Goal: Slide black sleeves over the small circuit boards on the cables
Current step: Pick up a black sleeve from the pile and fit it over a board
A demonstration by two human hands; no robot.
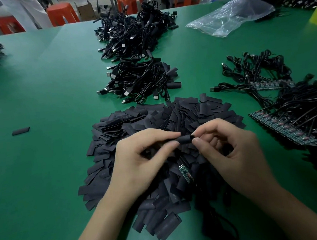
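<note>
Table (44, 92), green-topped, ran out of frame on every side. Sleeve heap (127, 126), flat black pieces, lay at centre, its near part hidden under the hands. Far cable pile (135, 29) sat well beyond the heap. Near cable pile (142, 80) sat just beyond it, plugs showing, too tangled to tell any boards inside. Unsleeved bundles (298, 110), right of the heap, cables on rows of joined boards, were cut off by the frame edge. Plastic bag (231, 18), clear, lay beyond the heap to the right. Left hand (138, 164) and right hand (234, 151) hovered over the heap, each pinching one end of the held sleeve (184, 139) between thumb and forefinger, other fingers curled. Loose cable (218, 224), at the heap's near right edge, was dark and blurred, its link to the board untraceable. Stray sleeve (21, 131) lay well left of the heap. Circuit board (185, 172), green and bare, rested on the heap below the held sleeve.
</note>
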